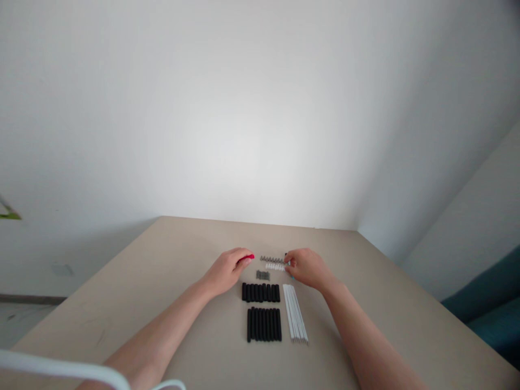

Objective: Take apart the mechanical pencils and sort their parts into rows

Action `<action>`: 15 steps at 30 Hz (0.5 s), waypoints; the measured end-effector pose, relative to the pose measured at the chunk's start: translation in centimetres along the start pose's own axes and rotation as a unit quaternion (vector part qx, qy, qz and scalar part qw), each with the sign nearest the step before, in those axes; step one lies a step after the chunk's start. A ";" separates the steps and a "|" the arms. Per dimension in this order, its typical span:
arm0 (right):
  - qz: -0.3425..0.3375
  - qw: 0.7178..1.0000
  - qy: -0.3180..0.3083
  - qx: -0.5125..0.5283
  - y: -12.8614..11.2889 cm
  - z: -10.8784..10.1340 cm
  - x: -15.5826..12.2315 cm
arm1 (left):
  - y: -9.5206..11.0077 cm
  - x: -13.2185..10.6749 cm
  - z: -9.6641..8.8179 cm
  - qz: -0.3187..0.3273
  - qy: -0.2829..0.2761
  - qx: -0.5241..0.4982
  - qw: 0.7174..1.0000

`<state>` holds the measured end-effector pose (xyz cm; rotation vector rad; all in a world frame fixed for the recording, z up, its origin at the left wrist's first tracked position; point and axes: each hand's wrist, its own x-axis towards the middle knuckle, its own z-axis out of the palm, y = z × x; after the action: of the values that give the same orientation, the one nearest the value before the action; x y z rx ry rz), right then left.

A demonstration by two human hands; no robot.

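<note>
Pen parts lie sorted in rows on a beige table (162,281). Nearest me are two rows of black barrels, the longer row (264,324) in front and the shorter row (260,292) behind it. White refills (295,313) lie to their right. Farther back sit small grey springs (262,275), white tips (275,266) and a line of small grey pieces (271,259). My left hand (227,271) rests on the table left of the small parts, fingers curled. My right hand (306,267) is at the right end of the white tips, fingers pinched on a small part I cannot make out.
A plain white wall rises behind the table. A dark teal seat (495,319) stands at the far right, beyond the table edge. A white curved bar (60,369) crosses the bottom left corner.
</note>
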<state>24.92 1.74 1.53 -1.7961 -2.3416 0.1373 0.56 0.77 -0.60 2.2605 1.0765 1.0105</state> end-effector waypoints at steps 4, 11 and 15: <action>0.004 1.000 -0.010 -0.001 -0.1 0.3 0.1 | 0.0 0.0 0.0 0.008 -0.006 -0.005 1.000; -0.016 0.992 0.102 0.071 -1.1 -0.2 -0.2 | 0.5 -0.1 -0.1 0.005 -0.010 -0.002 1.000; -0.115 0.965 0.145 0.186 -3.4 0.0 -0.8 | 0.9 -0.1 0.0 0.004 -0.024 0.000 1.000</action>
<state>21.88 0.05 2.13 -1.2681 -2.1232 0.2438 0.92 0.14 -0.08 2.2786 1.0471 0.9554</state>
